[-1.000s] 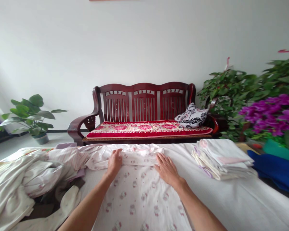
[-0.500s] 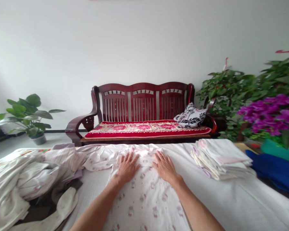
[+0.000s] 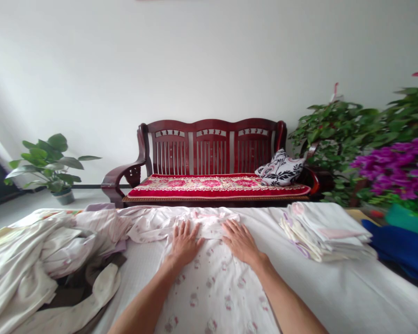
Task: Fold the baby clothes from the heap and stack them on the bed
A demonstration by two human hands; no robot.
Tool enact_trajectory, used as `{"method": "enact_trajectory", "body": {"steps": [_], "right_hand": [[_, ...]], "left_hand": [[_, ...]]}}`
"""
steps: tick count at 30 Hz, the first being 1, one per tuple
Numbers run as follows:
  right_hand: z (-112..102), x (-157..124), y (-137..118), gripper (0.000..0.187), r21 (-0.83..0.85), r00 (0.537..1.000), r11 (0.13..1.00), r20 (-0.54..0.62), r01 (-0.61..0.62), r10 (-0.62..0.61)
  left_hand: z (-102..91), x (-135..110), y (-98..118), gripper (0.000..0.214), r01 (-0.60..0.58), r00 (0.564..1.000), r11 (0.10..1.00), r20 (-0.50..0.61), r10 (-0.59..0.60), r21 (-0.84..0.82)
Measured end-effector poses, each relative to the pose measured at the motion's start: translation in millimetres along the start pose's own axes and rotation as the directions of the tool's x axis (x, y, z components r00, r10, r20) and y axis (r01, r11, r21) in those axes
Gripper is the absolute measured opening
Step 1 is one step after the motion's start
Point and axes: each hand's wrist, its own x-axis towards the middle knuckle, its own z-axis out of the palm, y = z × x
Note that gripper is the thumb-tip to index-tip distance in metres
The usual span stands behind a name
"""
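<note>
Shirt was laid on the white sheet between clothes pile and folded stack, pressed under left hand and right hand, fingers spread, nothing gripped, presumably so the fabric was held flat.

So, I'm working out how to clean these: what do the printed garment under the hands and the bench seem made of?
Printed garment: thin, matte fabric, perhaps cotton, going by its soft wrinkles. Bench: apparently wood, by its carved shape, with a glossy reddish-brown finish showing highlights.
</note>
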Motion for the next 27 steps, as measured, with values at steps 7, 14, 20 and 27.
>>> {"method": "enact_trajectory", "body": {"steps": [7,14,20,27], "right_hand": [[-2.9,5.0,-2.1,0.056,-0.013,0.981,0.984,0.073,-0.177,0.177],[-18.6,23.4,-30.8,0.059,0.018,0.995,0.996,0.057,-0.087,0.086],[-1.6,23.5,-38.7,0.063,0.017,0.988,0.993,0.104,-0.114,0.112],[11.4,15.6,-36.6,0.066,-0.033,0.978,0.978,-0.006,-0.206,0.206]], "left_hand": [[-0.6,-14.3,-12.4,0.061,0.056,0.998,0.998,-0.017,-0.056,0.000],[5.1,-22.7,-20.7,0.060,0.076,0.994,0.997,-0.071,-0.077,-0.023],[9.5,-22.5,-23.5,0.055,0.038,0.990,0.995,-0.131,-0.050,-0.095],[-19.7,-17.7,-89.9,0.042,0.122,0.930,0.955,-0.305,-0.206,-0.272]]}}
